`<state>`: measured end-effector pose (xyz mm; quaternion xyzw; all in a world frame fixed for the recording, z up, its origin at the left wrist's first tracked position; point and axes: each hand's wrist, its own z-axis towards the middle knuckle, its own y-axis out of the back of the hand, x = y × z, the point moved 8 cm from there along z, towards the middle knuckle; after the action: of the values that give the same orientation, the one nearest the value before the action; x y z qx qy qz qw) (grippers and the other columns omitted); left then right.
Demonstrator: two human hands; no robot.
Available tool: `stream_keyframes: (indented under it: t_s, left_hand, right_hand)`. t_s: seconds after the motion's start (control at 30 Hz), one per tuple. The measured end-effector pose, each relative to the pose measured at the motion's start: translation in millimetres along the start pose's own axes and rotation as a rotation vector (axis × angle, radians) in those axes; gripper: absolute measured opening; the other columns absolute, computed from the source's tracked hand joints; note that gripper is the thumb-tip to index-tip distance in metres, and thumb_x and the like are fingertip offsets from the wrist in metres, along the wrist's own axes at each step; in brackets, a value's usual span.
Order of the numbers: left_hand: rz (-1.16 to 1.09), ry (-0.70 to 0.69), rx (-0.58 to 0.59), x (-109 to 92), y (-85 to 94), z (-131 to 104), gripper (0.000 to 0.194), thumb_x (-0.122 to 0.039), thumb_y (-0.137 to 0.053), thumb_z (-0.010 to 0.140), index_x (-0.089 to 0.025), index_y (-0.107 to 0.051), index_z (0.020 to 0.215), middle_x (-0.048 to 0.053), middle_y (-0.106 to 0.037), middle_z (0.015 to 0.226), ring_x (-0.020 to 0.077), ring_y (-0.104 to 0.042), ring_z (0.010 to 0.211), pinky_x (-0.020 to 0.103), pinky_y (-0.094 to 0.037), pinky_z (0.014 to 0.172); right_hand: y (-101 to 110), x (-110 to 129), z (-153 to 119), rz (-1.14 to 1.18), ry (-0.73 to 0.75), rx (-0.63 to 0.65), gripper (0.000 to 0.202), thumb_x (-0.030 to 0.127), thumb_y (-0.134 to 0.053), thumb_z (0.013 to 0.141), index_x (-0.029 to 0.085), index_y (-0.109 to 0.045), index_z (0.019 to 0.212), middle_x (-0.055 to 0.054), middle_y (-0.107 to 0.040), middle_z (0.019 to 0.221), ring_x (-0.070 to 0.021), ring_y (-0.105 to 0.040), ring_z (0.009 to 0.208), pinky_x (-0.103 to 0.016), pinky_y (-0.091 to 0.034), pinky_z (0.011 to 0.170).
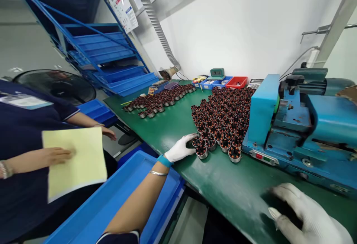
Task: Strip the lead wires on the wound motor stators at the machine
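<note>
My left hand [182, 148], in a white glove, reaches to the near left corner of a large group of motor stators [223, 119]. Its thumb and forefinger are curled round the side of one motor stator [197, 142], which still stands on the table. The stators are short silver rings with black cores and copper windings. Down at the lower right, my gloved right hand [304, 212] hovers over the green table [231, 188], thumb and fingers apart and curved. Nothing shows between them, and its fingertips are slightly blurred.
A blue grinding machine [295, 125] stands right of the stators. More stators [164, 99] sit at the far left. Small bins [236, 82] and a clock [217, 73] line the back. A blue tray [117, 195] lies at left, where a person holds yellow paper [80, 166].
</note>
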<state>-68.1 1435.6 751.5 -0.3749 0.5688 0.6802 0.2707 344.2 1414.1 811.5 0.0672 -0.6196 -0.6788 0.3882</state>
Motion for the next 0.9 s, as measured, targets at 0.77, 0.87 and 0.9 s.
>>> stream_keyframes:
  t_s: [0.77,0.87,0.9]
  left_hand:
    - [0.240,-0.680,0.094,-236,-126.4,-92,0.049,-0.009,-0.062,0.065,-0.021,-0.057,0.111,0.007,-0.062,0.109,0.0202,-0.066,0.097,0.031,-0.055,0.084]
    - [0.251,-0.793,0.120,-262,-157.1,-85,0.046,-0.007,-0.059,0.065,-0.022,-0.057,0.109,0.006,-0.064,0.107,0.0192,-0.067,0.094,0.029,-0.056,0.082]
    - [0.235,-0.793,0.109,-267,-162.6,-81,0.043,-0.008,-0.060,0.066,-0.022,-0.058,0.107,0.005,-0.065,0.105,0.0188,-0.068,0.092,0.028,-0.056,0.081]
  right_hand:
    - [28,13,-1,0.482,-0.310,-0.024,0.040,0.033,-0.067,0.076,0.027,-0.060,0.115,-0.001,-0.065,0.104,-0.0195,-0.064,0.090,-0.031,-0.048,0.074]
    - [42,0,1,0.660,-0.313,-0.197,0.018,0.028,-0.061,0.082,0.022,-0.066,0.098,-0.001,-0.065,0.093,-0.0158,-0.061,0.086,-0.029,-0.047,0.077]
    - [43,-5,2,0.740,-0.322,-0.231,0.013,0.027,-0.058,0.084,0.020,-0.066,0.090,-0.001,-0.064,0.087,-0.0147,-0.060,0.081,-0.028,-0.046,0.075]
